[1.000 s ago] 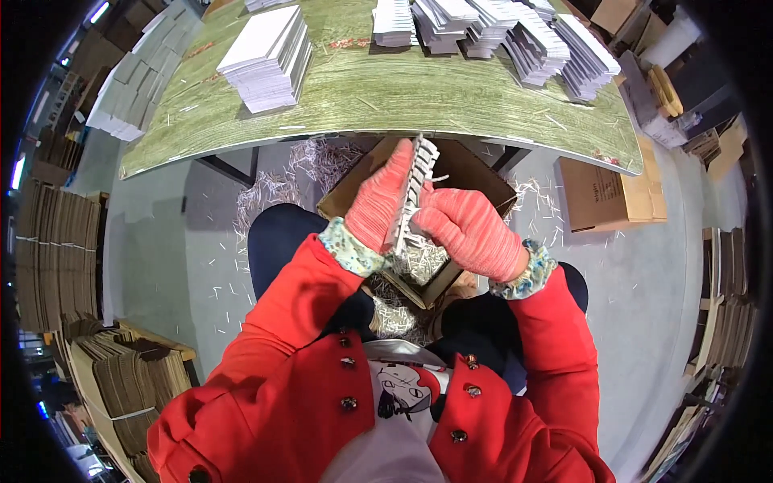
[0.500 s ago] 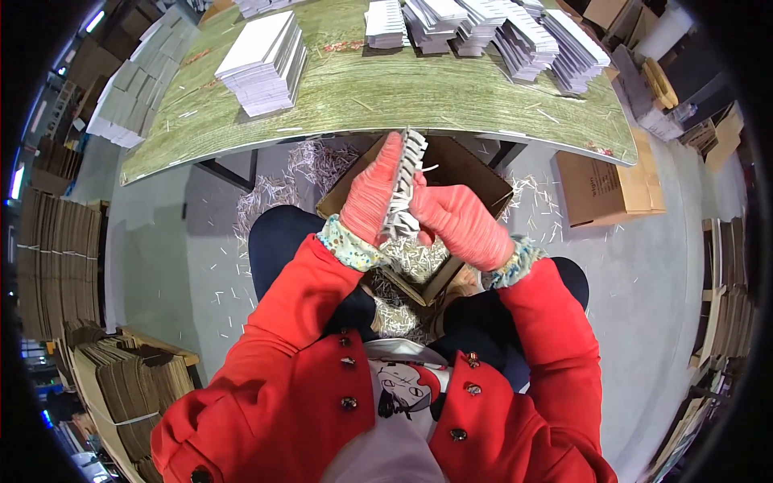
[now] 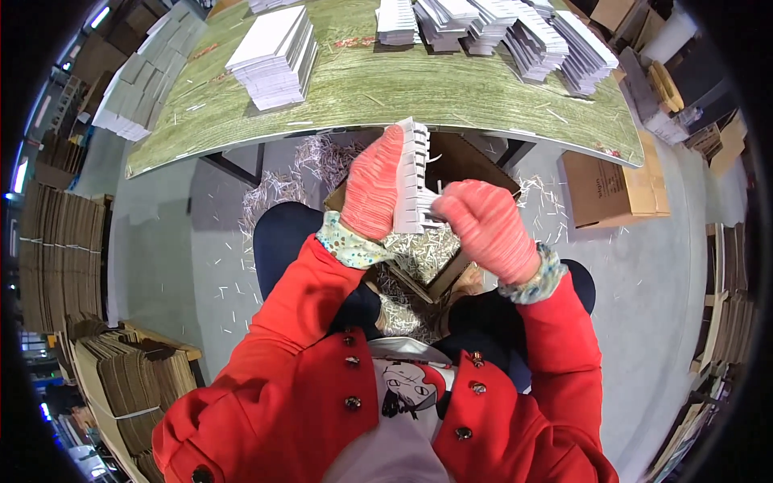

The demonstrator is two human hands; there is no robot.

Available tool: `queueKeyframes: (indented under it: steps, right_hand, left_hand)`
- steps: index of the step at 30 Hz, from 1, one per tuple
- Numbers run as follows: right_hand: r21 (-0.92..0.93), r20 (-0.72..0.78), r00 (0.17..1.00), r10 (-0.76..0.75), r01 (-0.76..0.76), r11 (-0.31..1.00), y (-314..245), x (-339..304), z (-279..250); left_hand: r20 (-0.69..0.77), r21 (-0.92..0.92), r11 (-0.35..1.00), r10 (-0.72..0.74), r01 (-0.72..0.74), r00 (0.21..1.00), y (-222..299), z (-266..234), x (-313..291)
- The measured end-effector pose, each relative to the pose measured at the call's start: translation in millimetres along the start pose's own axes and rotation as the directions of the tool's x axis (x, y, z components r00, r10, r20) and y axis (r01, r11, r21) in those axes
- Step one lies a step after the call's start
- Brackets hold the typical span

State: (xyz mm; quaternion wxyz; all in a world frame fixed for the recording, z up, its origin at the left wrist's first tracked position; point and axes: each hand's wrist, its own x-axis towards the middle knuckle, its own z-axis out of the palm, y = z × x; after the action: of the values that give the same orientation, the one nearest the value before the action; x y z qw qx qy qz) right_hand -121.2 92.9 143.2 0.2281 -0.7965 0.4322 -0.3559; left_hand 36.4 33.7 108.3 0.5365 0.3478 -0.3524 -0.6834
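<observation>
My left hand (image 3: 374,185), in a pinkish-red knit glove, grips a stack of white slotted cards (image 3: 409,181) held upright just in front of the table edge. Notches run down the right side of the stack, and a few loose strips stick out there. My right hand (image 3: 489,229), gloved the same way, is closed beside the lower right side of the stack. White paper strips (image 3: 430,201) stretch from the notches to its fingertips. Below both hands stands an open cardboard box (image 3: 463,165) holding many small white paper scraps (image 3: 423,251).
The green wood-grain table (image 3: 346,88) carries a tall white card stack (image 3: 278,60) at left and several notched stacks (image 3: 535,48) at right. Scraps (image 3: 278,185) litter the floor. A closed carton (image 3: 604,189) stands right; bundled flat cardboard (image 3: 60,258) is at left.
The card stack has turned so its flat white face shows more. My right hand has moved right and slightly down, away from the stack's middle, drawing strips outward.
</observation>
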Motion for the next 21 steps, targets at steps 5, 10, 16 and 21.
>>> queueKeyframes:
  steps: [5, 10, 16, 21]
  right_hand:
    - [0.583, 0.278, 0.897, 0.345, -0.443, 0.682, 15.4, -3.6, -2.8]
    - [0.069, 0.028, 0.961, 0.274, -0.275, 0.959, 11.2, -2.5, -8.6]
    - [-0.409, -0.225, 0.974, 0.031, -0.123, 0.904, 11.5, -2.1, -12.5]
    - [0.059, -0.277, 0.943, 0.182, -0.172, 0.983, 27.5, -2.6, 2.2]
  left_hand:
    - [-0.009, -0.147, 0.979, -0.145, 0.142, 0.989, 0.1, -3.7, -1.7]
    - [-0.001, 0.023, 0.979, 0.203, -0.203, 0.979, -3.3, -2.9, 1.4]
    - [-0.051, 0.041, 0.941, 0.337, -0.335, 0.940, -0.1, -9.4, 13.9]
    - [-0.023, 0.148, 0.911, 0.392, -0.385, 0.920, -15.9, 1.3, 8.8]
